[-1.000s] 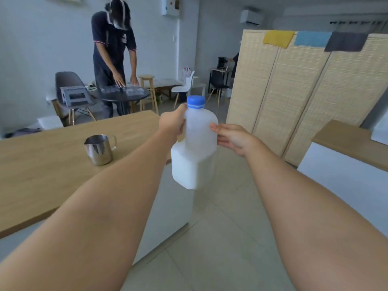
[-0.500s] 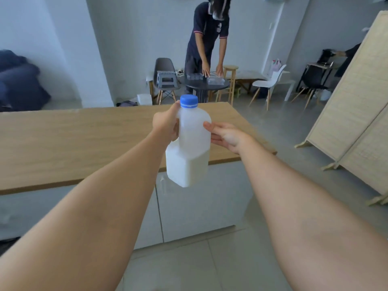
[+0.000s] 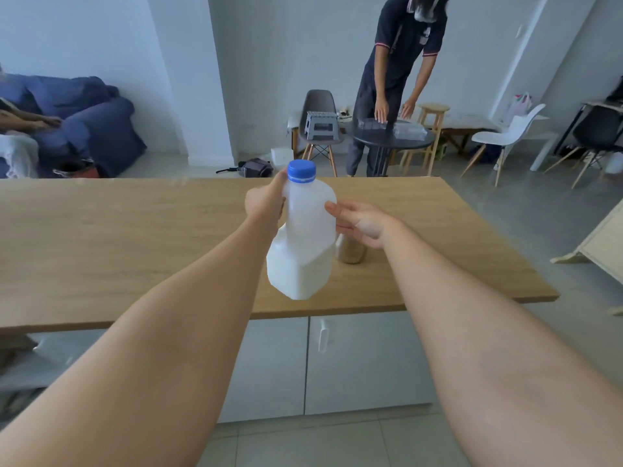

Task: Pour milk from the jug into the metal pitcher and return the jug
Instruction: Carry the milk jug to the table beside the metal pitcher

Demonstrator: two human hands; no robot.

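A translucent plastic milk jug (image 3: pixel 303 251) with a blue cap, milk filling its lower part, hangs upright in the air over the near part of the wooden counter (image 3: pixel 135 244). My left hand (image 3: pixel 264 203) grips its handle side near the neck. My right hand (image 3: pixel 359 222) touches the jug's right shoulder with its fingers spread. The metal pitcher (image 3: pixel 350 252) stands on the counter just behind the jug and under my right hand; most of it is hidden.
White cabinet doors (image 3: pixel 364 362) sit under the counter. Beyond it a person (image 3: pixel 401 62) leans over a round dark table (image 3: pixel 391 136) among chairs and stools. A blue sofa (image 3: pixel 91 119) is far left, a woven screen's foot (image 3: pixel 596 251) at right.
The view has swung left, so the counter now lies square in front. Both hands have kept the jug upright, and it is now over the counter. The pitcher reappears behind the jug.
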